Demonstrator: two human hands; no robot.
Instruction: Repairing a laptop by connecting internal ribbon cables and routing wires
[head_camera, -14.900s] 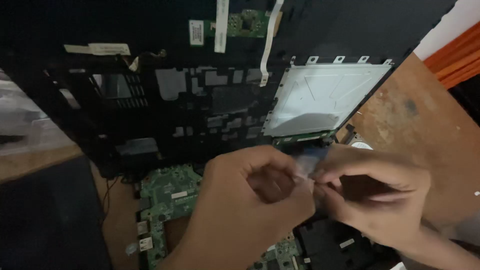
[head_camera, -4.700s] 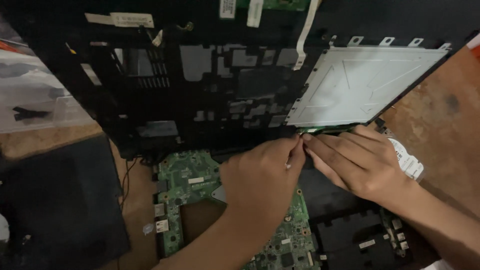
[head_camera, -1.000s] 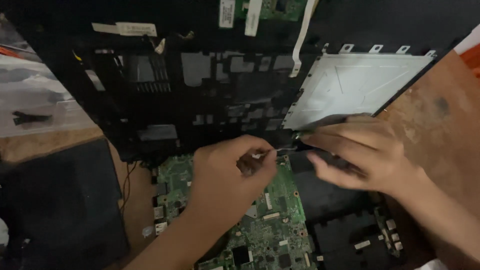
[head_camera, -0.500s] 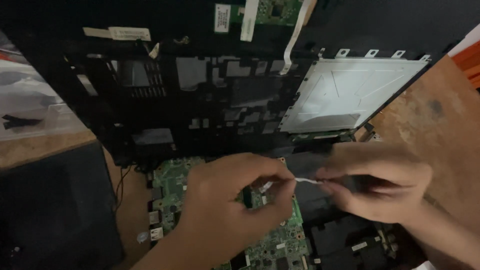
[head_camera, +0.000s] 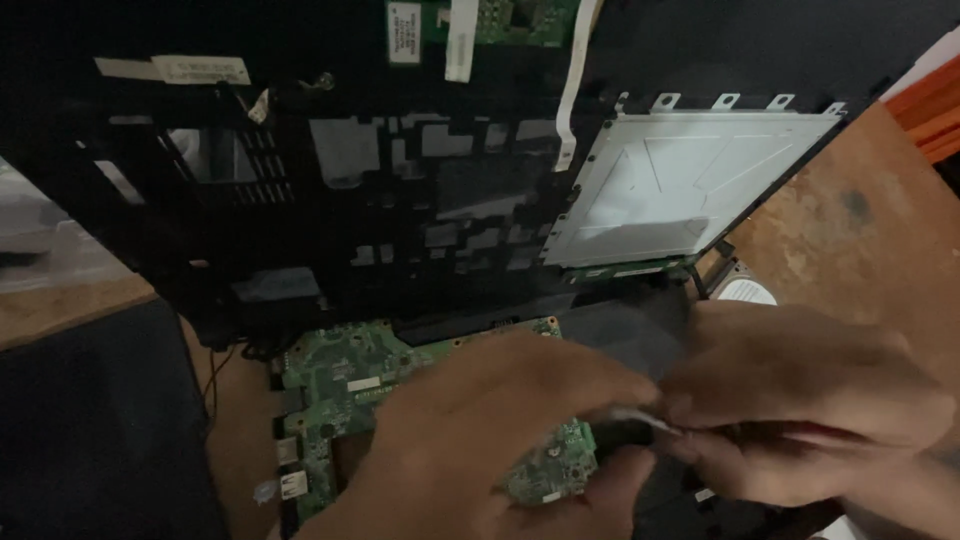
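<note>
Single head-worn view, looking steeply down and forward over a wooden bench (head_camera: 850, 230), close in. Left hand (head_camera: 480, 440) and right hand (head_camera: 800, 410) at bottom edge (both motion-blurred), green circuit board (head_camera: 340, 385) beneath, opened black laptop chassis (head_camera: 330, 200) filling the upper frame. No second view, so no shared area.

A thin pale strip (head_camera: 632, 417) is pinched between the left hand (head_camera: 500, 430) and the right hand (head_camera: 800, 400), fingertips meeting. Directly beneath the grip a green circuit board (head_camera: 340, 385) is seen; above it a black laptop chassis (head_camera: 380, 220) and a silver metal plate (head_camera: 680, 185) are propped.
</note>
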